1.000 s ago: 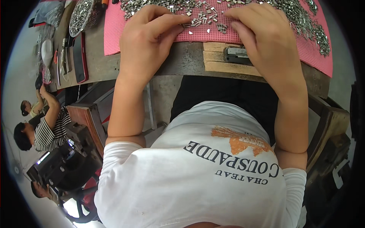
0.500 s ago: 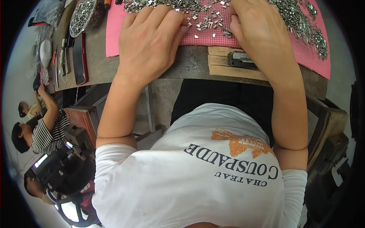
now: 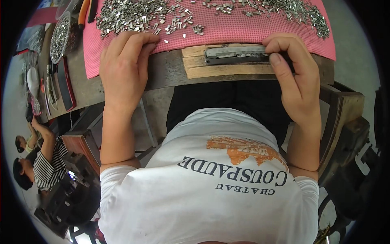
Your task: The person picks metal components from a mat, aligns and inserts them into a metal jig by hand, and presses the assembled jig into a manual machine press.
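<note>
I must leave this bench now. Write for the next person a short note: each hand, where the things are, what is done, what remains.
Left hand: palm down at the near edge of the pink mat, fingers curled beside the small metal pieces; whether it holds one cannot be told.
Right hand: grips the right end of the long metal bar, which lies on the wooden block at the table edge.
Things: loose pieces spread over the far part of the mat; a bowl of more pieces at far left.
Done: cannot be told from here.
Left: most pieces lie loose on the mat.
</note>
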A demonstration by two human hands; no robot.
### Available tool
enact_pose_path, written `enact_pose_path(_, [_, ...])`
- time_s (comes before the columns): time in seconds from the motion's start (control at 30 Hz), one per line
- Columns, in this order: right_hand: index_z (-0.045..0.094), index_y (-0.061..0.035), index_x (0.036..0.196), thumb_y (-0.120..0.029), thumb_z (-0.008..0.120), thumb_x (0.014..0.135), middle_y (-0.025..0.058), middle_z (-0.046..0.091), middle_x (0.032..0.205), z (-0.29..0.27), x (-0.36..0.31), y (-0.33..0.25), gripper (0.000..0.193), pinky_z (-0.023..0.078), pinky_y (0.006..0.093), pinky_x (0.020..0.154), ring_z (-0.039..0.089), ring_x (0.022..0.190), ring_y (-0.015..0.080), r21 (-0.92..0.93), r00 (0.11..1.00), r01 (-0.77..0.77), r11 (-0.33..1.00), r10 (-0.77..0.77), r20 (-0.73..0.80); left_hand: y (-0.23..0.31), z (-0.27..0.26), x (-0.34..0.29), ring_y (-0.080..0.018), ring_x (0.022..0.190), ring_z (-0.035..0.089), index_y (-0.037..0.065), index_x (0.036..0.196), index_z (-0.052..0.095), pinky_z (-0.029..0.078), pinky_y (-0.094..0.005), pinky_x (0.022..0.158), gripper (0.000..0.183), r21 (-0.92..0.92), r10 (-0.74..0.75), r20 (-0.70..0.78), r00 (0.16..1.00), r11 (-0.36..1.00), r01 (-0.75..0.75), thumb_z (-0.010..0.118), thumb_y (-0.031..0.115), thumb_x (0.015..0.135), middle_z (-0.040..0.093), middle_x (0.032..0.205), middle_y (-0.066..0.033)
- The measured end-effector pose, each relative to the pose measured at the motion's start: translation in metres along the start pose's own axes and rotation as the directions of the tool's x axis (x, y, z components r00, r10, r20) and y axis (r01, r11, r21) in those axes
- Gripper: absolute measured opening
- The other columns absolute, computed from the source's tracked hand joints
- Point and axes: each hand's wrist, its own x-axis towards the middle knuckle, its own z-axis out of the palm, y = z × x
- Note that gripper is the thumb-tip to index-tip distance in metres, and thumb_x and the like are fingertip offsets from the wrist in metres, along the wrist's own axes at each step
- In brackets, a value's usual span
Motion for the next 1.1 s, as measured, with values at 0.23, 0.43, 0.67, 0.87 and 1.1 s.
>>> enact_pose_path(0.23, [0.063,0.0021,0.101,0.003,0.060,0.092,0.0104,0.066,0.105,-0.005,-0.001,-0.002,0.009,0.048,0.0300,0.085,0.062,0.095,0.0208,-0.153,0.996,0.040,0.987,-0.027,0.082,0.008,-0.006,0.005,-0.0231,0.079,0.069,0.007,0.094,0.077,0.053,-0.0326,0.069,0.011,-0.189,-0.145,0.032,0.989,0.971,0.148,0.078,0.007,0.083,0.072,0.088,-0.0056])
enact_pose_path(0.43, [0.065,0.0002,0.099,0.002,0.063,0.091,0.0091,0.067,0.101,-0.006,-0.002,-0.001,0.009,0.047,0.0330,0.087,0.063,0.093,0.0238,-0.239,0.995,0.088,0.967,-0.074,0.067,0.012,-0.005,0.009,-0.0232,0.078,0.068,0.007,0.093,0.076,0.051,-0.0330,0.069,0.010,-0.123,-0.119,0.052,0.992,0.985,0.124,0.077,0.007,0.083,0.072,0.086,-0.0066])
enact_pose_path(0.67, [0.065,-0.0015,0.098,0.001,0.065,0.090,0.0087,0.068,0.098,0.001,0.001,-0.001,0.008,0.047,0.0344,0.088,0.064,0.092,0.0257,-0.266,0.994,0.113,0.957,-0.108,0.035,0.039,0.004,0.018,-0.0264,0.083,0.066,0.006,0.094,0.072,0.048,-0.0356,0.077,0.008,-0.306,-0.082,-0.058,0.995,0.950,0.060,0.073,0.007,0.086,0.071,0.087,-0.0068])
enact_pose_path(0.87, [0.067,-0.0031,0.098,0.003,0.067,0.086,0.0077,0.069,0.098,-0.001,0.000,-0.006,0.013,0.048,0.0345,0.086,0.066,0.091,0.0258,-0.295,0.989,0.144,0.944,-0.141,0.034,0.075,0.020,0.032,-0.0201,0.085,0.067,-0.001,0.097,0.072,0.052,-0.0295,0.077,0.014,-0.442,0.087,0.013,0.996,0.894,-0.072,0.070,-0.007,0.084,0.072,0.095,-0.0099])
enact_pose_path(1.1, [0.072,-0.0036,0.101,0.004,0.071,0.084,0.0077,0.072,0.100,-0.002,-0.001,0.000,0.018,0.050,0.0327,0.083,0.068,0.090,0.0235,-0.325,0.989,0.141,0.935,-0.151,-0.005,0.094,0.039,0.041,-0.0214,0.077,0.068,0.004,0.090,0.074,0.052,-0.0299,0.070,0.012,-0.444,0.095,-0.010,0.995,0.892,-0.090,0.076,-0.001,0.079,0.072,0.085,-0.0072])
